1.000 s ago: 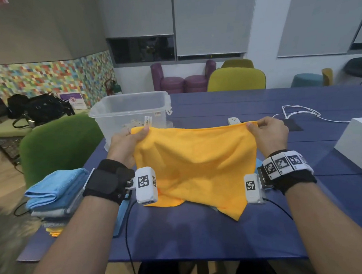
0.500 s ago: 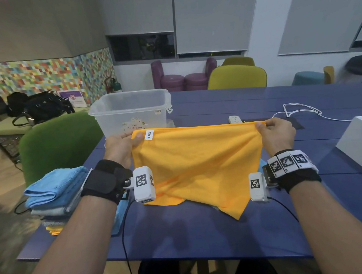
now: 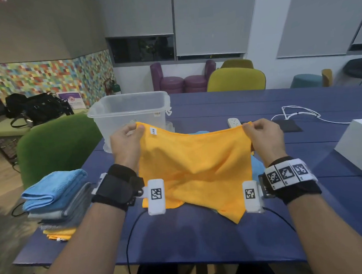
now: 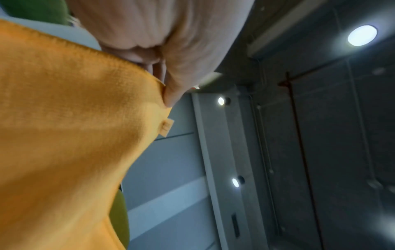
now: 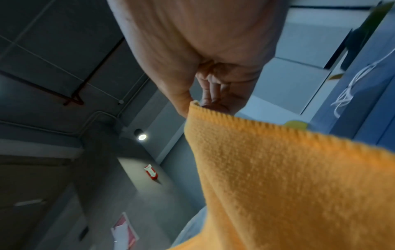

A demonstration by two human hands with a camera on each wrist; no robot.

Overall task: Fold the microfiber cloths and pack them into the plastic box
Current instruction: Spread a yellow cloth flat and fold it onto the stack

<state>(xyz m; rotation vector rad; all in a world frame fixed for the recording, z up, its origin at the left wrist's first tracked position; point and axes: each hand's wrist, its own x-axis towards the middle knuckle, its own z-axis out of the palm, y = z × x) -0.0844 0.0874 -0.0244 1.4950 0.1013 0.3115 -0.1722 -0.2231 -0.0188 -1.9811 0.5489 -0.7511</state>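
Holding the square orange microfiber cloth up by its two top corners, I have it spread in the centre of the head view, above the dark blue table. My left hand pinches the upper left corner between thumb and curled fingers, just left of the small white label sewn at the top edge. My right hand pinches the upper right corner the same way. The top edge sags a little between the two hands, and the cloth hangs down from them, its lower part bunching on the table with one pointed corner lower right of centre.

From the left wrist view, the thumb presses the hemmed corner of the cloth, which fills the left of that frame. From the right wrist view, the fingers close on the stitched corner, the cloth falling to the lower right.

Beyond my left hand, in the upper middle of the head view, the clear plastic box stands open on the table. At the left edge sits a stack of folded cloths, light blue on top, grey beneath, orange at the bottom. A bit of light blue cloth shows behind the orange one near my right wrist.
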